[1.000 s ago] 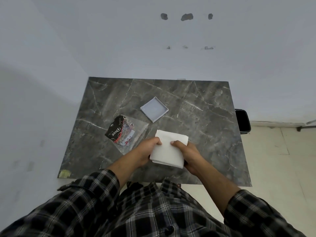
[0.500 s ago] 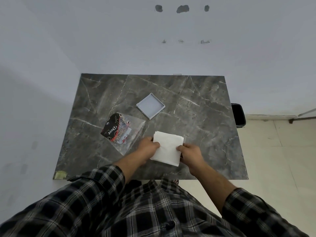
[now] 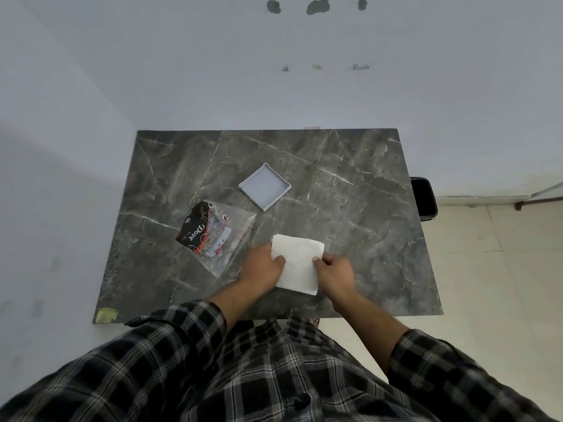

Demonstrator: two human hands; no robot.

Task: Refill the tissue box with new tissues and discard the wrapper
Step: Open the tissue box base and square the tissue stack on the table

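A white stack of folded tissues (image 3: 297,263) is near the front of the dark marble table (image 3: 350,166). My left hand (image 3: 263,266) grips its left edge and my right hand (image 3: 333,271) grips its right edge. Whether a box lies under the stack is hidden. To the left lies the clear plastic wrapper (image 3: 213,236) with black and red print, flat on the table. Behind the tissues sits a shallow square pale grey lid or tray (image 3: 264,186), turned like a diamond, with nothing in it.
A black bin (image 3: 423,196) stands on the floor past the table's right edge. White walls close in behind and to the left. A scrap of yellowish tape (image 3: 106,315) marks the table's front left corner. Pale floor tiles lie to the right.
Both hands have carried the tissue stack a little forward and lower toward the table top. The wrapper and the grey square have not moved.
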